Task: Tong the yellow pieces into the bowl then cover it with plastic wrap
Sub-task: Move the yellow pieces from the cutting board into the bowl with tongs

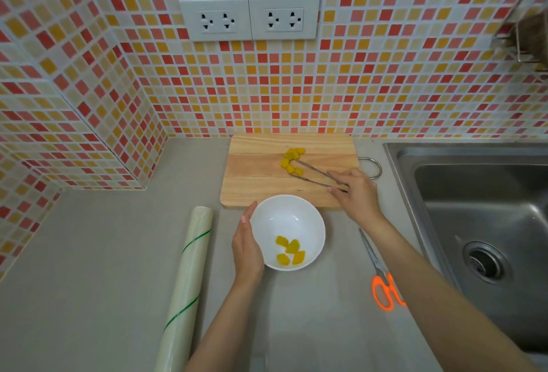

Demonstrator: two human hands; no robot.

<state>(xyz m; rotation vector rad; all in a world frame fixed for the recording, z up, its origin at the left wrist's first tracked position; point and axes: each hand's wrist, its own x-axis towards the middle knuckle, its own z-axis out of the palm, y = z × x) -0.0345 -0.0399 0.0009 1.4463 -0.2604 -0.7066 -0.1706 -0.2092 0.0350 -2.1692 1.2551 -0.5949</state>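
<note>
Several yellow pieces [292, 159] lie in a small heap on a wooden cutting board [258, 176]. My right hand [357, 192] grips metal tongs [314, 176] whose spread tips rest at the heap, one tip on each side of the lower pieces. A white bowl [267, 217] stands on the counter just in front of the board, with several yellow pieces [290, 250] inside. My left hand [246, 245] cups the bowl's left wall, fingers straight and together. A roll of plastic wrap [186, 285] lies to the left of the bowl.
Orange-handled scissors [382, 278] lie to the right of the bowl, under my right forearm. A steel sink [486, 223] fills the right side. A tiled wall with two socket plates [249, 18] rises behind the board.
</note>
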